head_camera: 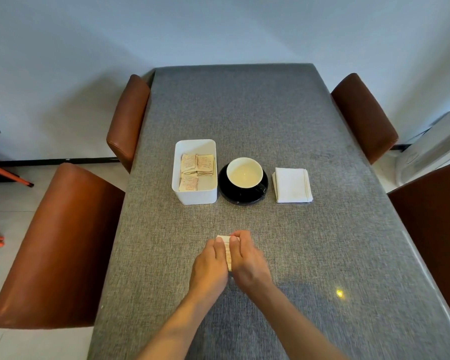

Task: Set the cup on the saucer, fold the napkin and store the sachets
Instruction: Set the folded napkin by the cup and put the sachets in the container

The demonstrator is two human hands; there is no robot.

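A cream cup (pixel 244 172) stands on the black saucer (pixel 225 189) at the table's middle. To its right lies a white napkin (pixel 292 185), folded into a square. Left of the saucer a white box (pixel 195 197) holds several beige sachets (pixel 196 170). Near the front of the table my left hand (pixel 209 266) and my right hand (pixel 247 258) lie side by side, palms down, with a small stack of sachets (pixel 227 249) pinched between them. Most of that stack is hidden under my fingers.
The table (pixel 322 255) wears a grey woven cloth. Brown leather chairs stand along both long sides, two on the left (pixel 55 250) and two on the right (pixel 364 115). A white wall closes the far end.
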